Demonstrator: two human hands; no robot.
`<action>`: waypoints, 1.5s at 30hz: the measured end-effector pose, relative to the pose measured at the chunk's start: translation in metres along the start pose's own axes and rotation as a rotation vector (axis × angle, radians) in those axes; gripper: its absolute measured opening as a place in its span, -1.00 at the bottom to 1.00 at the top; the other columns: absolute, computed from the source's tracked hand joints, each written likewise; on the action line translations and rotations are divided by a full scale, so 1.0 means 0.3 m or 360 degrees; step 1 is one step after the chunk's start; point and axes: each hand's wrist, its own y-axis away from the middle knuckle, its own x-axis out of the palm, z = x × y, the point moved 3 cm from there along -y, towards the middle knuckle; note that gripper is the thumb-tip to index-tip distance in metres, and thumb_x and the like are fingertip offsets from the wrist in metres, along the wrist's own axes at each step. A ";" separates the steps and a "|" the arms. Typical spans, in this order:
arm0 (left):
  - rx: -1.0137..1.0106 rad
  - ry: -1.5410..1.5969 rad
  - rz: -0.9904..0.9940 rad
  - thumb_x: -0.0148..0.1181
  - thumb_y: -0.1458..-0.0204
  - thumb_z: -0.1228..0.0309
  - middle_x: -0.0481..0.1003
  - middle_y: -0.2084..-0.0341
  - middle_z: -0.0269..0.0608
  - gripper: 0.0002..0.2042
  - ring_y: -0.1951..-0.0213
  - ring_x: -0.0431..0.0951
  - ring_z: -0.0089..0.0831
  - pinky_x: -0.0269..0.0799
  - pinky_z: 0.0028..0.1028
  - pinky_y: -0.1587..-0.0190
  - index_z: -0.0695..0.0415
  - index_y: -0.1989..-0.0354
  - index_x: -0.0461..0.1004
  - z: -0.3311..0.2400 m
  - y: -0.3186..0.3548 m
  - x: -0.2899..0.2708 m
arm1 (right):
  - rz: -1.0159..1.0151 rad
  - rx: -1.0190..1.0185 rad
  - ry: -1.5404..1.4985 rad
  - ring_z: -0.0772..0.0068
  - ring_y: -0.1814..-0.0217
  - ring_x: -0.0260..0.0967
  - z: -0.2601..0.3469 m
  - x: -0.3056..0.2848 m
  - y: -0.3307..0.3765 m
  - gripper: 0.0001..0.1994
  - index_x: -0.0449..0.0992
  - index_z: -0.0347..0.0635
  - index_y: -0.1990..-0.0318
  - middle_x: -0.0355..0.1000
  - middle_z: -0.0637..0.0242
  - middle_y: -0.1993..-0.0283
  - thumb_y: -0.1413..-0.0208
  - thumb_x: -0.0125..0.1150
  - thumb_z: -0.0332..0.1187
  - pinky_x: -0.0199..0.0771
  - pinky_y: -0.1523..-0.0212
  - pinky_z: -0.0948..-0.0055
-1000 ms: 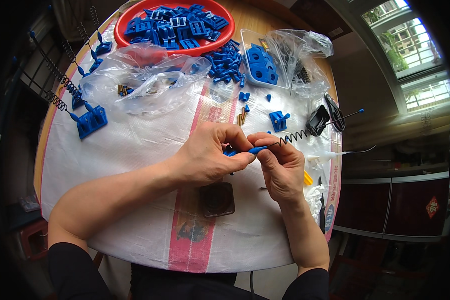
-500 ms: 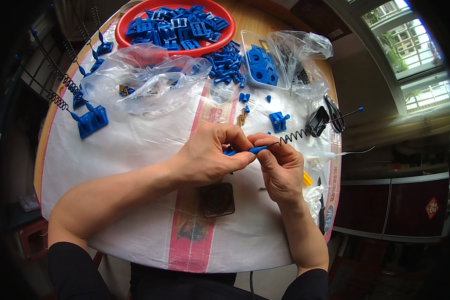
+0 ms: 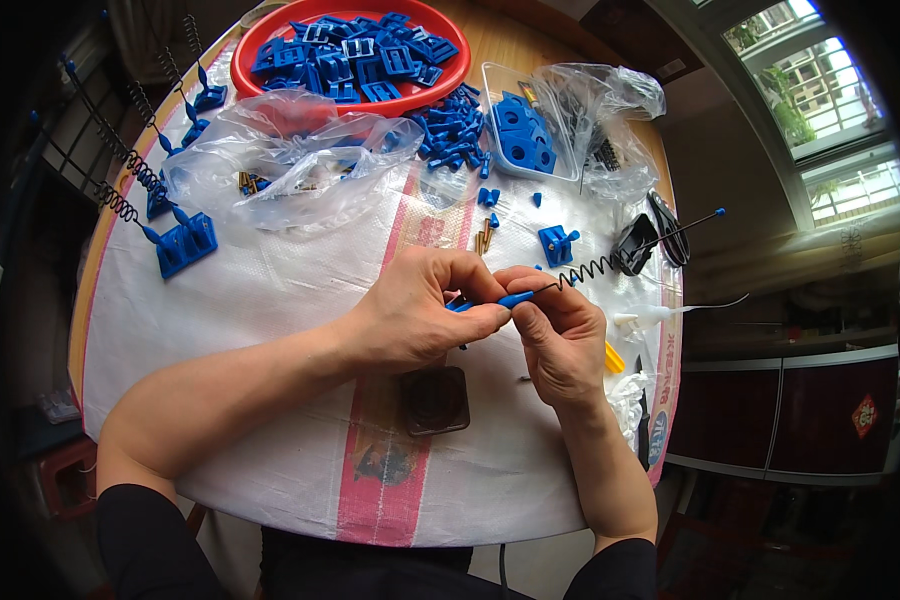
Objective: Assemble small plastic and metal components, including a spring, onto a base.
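Observation:
My left hand (image 3: 420,305) pinches a blue plastic piece (image 3: 459,304) between thumb and fingers, which hide most of it. My right hand (image 3: 565,345) is closed on the slim blue sleeve (image 3: 516,299) at the base of a black coiled wire (image 3: 592,268). The sleeve's left end meets my left fingertips; whether it sits inside the other piece is hidden. From the coil the wire runs straight up to the right and ends in a small blue tip (image 3: 720,212). A dark square block (image 3: 437,401) lies below my left hand.
A red basin (image 3: 460,72) of blue clips stands at the back, beside a pile of blue connectors (image 3: 455,130) and a clear tub (image 3: 515,165). Finished-looking coiled assemblies (image 3: 186,245) line the left edge. Brass pins (image 3: 484,238), a blue bracket (image 3: 559,245) and a yellow tool (image 3: 614,357) lie near my hands.
The wire's blue tip has risen very slightly, and my right hand has shifted a touch left. Both hands keep the same grips.

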 end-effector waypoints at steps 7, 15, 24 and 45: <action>-0.0062 0.0061 0.0025 0.30 -0.04 0.48 0.56 0.44 -0.33 -0.90 0.36 0.52 -0.66 0.45 -0.58 0.29 0.25 0.33 0.57 -0.003 -0.002 0.000 | -0.0025 -0.0012 -0.0009 0.42 -0.02 0.43 0.008 0.004 0.002 -0.76 0.52 -0.38 0.03 0.46 0.15 -0.03 -0.15 0.24 -0.57 0.45 -0.08 0.42; -0.0112 0.0125 0.0041 0.30 -0.05 0.49 0.57 0.42 -0.31 -0.89 0.33 0.53 -0.65 0.46 -0.58 0.25 0.25 0.30 0.57 -0.003 -0.002 -0.001 | -0.0030 0.0030 -0.0057 0.41 -0.05 0.42 0.009 0.008 0.004 -0.74 0.50 -0.38 0.01 0.45 0.15 -0.05 -0.14 0.24 -0.57 0.44 -0.09 0.42; -0.0088 0.0432 0.0138 0.24 -0.14 0.44 0.60 0.30 -0.22 -0.85 0.23 0.58 -0.55 0.52 -0.51 0.15 0.27 0.20 0.57 0.017 -0.008 -0.003 | 0.0035 0.0174 -0.0265 0.38 -0.13 0.38 0.023 0.017 0.007 -0.65 0.37 -0.45 -0.13 0.43 0.13 -0.07 -0.20 0.11 -0.52 0.31 -0.23 0.34; -0.0121 0.0877 0.0475 -0.03 -0.29 0.19 0.51 0.08 0.17 -0.71 0.06 0.57 -0.23 0.57 -0.30 0.15 0.16 0.13 0.48 -0.004 -0.021 0.000 | -0.0495 -0.0339 0.0051 0.57 0.31 0.32 0.046 -0.035 0.020 -0.74 0.40 -0.27 0.29 0.43 0.30 0.37 -0.31 0.09 -0.23 0.34 0.18 0.56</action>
